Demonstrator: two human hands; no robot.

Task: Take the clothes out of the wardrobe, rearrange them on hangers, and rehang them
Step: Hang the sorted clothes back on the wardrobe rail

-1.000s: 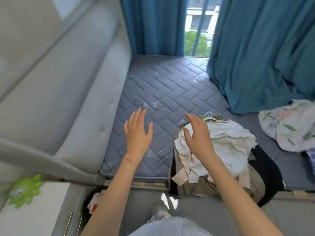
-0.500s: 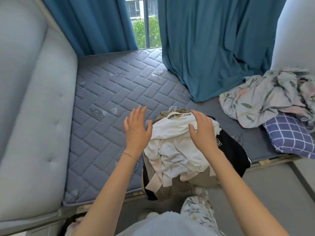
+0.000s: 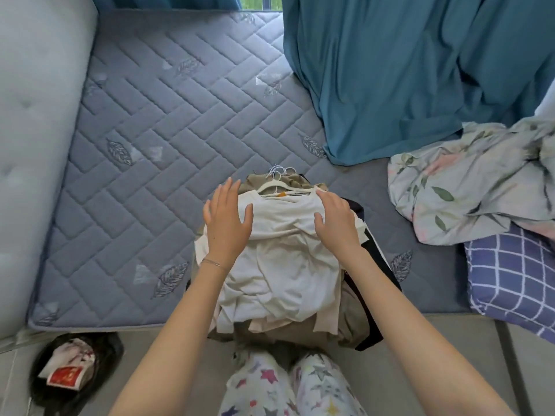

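Both spread flat: left hand [image 3: 227, 219], right hand [image 3: 336, 223] | clothes pile [image 3: 285, 265] overhangs mattress [image 3: 156, 139] front edge | mattress bare leftward

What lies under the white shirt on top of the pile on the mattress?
An olive-brown garment and a black garment show at its edges, and a white hanger at its collar. How many more clothes lie beneath is hidden by the white shirt.

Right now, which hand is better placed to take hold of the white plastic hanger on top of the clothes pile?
Probably the right hand: its fingertips lie by the white plastic hanger's right end. The left hand sits farther off, at the pile's left edge.
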